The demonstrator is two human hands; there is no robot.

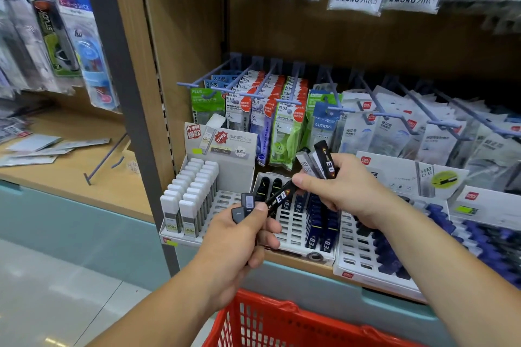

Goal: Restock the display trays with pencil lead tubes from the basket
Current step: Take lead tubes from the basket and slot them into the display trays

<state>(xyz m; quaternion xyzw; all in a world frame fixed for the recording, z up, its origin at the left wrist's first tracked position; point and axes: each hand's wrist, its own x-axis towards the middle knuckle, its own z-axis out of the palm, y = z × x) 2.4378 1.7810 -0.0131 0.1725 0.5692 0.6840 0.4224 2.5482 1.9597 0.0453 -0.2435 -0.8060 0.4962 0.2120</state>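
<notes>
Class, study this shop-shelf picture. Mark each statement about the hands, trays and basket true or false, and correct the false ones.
1. The left hand and the right hand both hold lead tubes. True.
2. The basket below the hands is blue. False: it is red.
3. White-capped tubes stand in the leftmost tray. True.
4. Every slot of the middle tray is filled. False: many of its slots are empty.
</notes>
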